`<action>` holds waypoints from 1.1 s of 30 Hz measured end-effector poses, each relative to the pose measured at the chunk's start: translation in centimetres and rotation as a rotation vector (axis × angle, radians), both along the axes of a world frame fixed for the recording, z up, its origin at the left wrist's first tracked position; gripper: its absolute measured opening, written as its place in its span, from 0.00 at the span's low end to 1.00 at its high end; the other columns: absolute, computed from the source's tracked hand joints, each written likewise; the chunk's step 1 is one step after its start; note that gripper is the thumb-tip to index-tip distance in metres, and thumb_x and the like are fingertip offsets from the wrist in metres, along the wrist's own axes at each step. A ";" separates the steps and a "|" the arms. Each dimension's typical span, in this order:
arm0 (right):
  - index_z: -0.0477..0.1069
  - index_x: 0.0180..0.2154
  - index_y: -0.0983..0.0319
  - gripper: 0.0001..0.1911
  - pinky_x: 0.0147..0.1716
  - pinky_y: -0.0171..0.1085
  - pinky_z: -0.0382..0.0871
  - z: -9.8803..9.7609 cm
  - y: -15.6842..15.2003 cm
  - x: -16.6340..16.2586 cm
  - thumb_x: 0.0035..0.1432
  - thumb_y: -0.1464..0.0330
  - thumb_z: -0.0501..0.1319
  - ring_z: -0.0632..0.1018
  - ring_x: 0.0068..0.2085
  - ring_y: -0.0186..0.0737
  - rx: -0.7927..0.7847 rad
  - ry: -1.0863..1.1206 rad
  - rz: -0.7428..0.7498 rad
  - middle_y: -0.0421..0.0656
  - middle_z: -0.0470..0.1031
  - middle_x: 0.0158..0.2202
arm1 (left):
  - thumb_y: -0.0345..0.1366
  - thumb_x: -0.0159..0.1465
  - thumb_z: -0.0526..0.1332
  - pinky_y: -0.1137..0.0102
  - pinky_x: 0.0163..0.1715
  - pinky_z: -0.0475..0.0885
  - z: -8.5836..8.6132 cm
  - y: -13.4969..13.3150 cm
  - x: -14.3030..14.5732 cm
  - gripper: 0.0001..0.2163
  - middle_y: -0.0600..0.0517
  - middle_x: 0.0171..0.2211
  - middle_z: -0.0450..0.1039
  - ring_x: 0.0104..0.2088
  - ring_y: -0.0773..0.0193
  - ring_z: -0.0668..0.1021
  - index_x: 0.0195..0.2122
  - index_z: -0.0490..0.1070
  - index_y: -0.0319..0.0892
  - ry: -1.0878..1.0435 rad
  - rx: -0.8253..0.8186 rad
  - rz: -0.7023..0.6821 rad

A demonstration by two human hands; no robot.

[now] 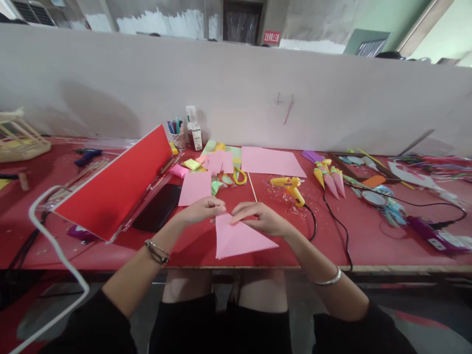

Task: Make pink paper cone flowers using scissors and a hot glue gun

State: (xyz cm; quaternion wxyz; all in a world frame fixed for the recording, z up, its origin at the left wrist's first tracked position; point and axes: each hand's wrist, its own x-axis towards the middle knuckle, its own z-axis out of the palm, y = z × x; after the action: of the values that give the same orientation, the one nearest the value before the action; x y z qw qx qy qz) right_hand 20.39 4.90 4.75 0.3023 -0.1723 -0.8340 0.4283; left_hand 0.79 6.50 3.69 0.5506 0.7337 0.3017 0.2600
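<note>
A pink paper triangle [239,239] lies near the front edge of the red table [332,246], its upper corner between my hands. My left hand [201,210] pinches that top corner with curled fingers. My right hand [260,217] rests on the paper's upper edge, fingers pressed onto it. Just behind my hands lies a smaller pink sheet [195,188].
A red board [118,184] leans at the left beside a dark pouch [158,206]. A yellow glue gun [291,188] with a black cord, a large pink sheet [271,161], paper cones [330,179], yellow scissors [236,176], a pen cup [178,135] and a bottle [194,129] sit behind.
</note>
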 end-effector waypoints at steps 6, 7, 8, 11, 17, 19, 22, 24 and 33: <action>0.74 0.31 0.62 0.08 0.33 0.32 0.66 0.3 2.5 0.0 0.51 0.74 0.57 0.73 0.32 0.30 -0.036 0.053 -0.077 0.41 0.75 0.29 | 0.47 0.51 0.57 0.75 0.14 0.49 -0.8 2.1 1.5 0.19 0.60 0.11 0.48 0.14 0.74 0.54 0.12 0.53 0.42 -0.108 -0.070 0.216; 0.74 0.30 0.62 0.07 0.33 0.32 0.66 0.4 2.8 0.0 0.51 0.73 0.57 0.73 0.32 0.30 -0.043 0.049 -0.084 0.41 0.74 0.29 | 0.47 0.50 0.57 0.75 0.14 0.49 -1.0 2.4 1.7 0.18 0.60 0.12 0.49 0.14 0.75 0.54 0.12 0.54 0.41 -0.140 -0.099 0.237; 0.74 0.29 0.62 0.06 0.32 0.33 0.66 0.5 3.2 0.0 0.50 0.73 0.58 0.73 0.31 0.31 -0.055 0.046 -0.087 0.41 0.74 0.28 | 0.47 0.50 0.57 0.75 0.14 0.49 -1.2 2.8 1.9 0.18 0.60 0.12 0.49 0.15 0.75 0.55 0.13 0.54 0.41 -0.166 -0.122 0.255; 0.72 0.25 0.63 0.04 0.30 0.33 0.66 0.3 4.1 0.0 0.47 0.69 0.61 0.72 0.28 0.31 -0.134 0.076 -0.105 0.40 0.73 0.25 | 0.48 0.49 0.58 0.76 0.15 0.51 -2.0 3.8 2.4 0.18 0.60 0.13 0.52 0.15 0.75 0.57 0.14 0.56 0.40 -0.236 -0.116 0.354; 0.64 0.18 0.63 0.13 0.25 0.31 0.62 -2.3 5.0 -0.5 0.44 0.60 0.60 0.66 0.23 0.29 -0.277 0.135 -0.397 0.37 0.66 0.19 | 0.48 0.52 0.55 0.75 0.16 0.54 -3.1 4.7 2.5 0.18 0.59 0.11 0.56 0.14 0.74 0.60 0.15 0.57 0.40 -0.233 -0.012 0.489; 0.62 0.17 0.62 0.14 0.22 0.31 0.59 -3.1 5.1 -0.9 0.43 0.59 0.60 0.64 0.22 0.28 -0.295 0.135 -0.525 0.36 0.63 0.18 | 0.47 0.52 0.54 0.75 0.16 0.55 -3.1 4.5 2.5 0.17 0.59 0.11 0.57 0.14 0.73 0.61 0.15 0.58 0.40 -0.203 0.024 0.515; 0.60 0.17 0.62 0.15 0.21 0.31 0.57 -3.9 5.1 -1.3 0.42 0.59 0.59 0.62 0.21 0.28 -0.303 0.136 -0.585 0.35 0.61 0.17 | 0.46 0.53 0.54 0.75 0.17 0.57 -2.9 4.1 2.5 0.16 0.59 0.12 0.58 0.14 0.73 0.62 0.17 0.61 0.40 -0.190 0.065 0.521; 0.59 0.18 0.62 0.14 0.21 0.30 0.57 -4.1 5.1 -1.5 0.42 0.60 0.59 0.62 0.21 0.28 -0.311 0.158 -0.606 0.35 0.60 0.17 | 0.48 0.55 0.52 0.74 0.17 0.58 -2.9 3.8 2.6 0.16 0.58 0.13 0.59 0.14 0.73 0.63 0.19 0.62 0.39 -0.207 0.073 0.495; 0.57 0.20 0.61 0.12 0.22 0.31 0.57 -4.5 4.5 -1.7 0.42 0.63 0.58 0.61 0.21 0.28 -0.298 0.164 -0.563 0.34 0.59 0.18 | 0.47 0.54 0.53 0.77 0.14 0.55 -3.8 2.6 3.7 0.13 0.63 0.13 0.54 0.12 0.74 0.58 0.28 0.56 0.42 -0.176 0.042 0.379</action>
State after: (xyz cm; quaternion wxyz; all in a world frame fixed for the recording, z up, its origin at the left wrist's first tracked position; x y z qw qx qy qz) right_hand 18.73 9.41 0.20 0.4463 -0.4035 -0.6547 0.4576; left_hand 4.54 9.10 -0.07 0.5005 0.6497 0.3795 0.4282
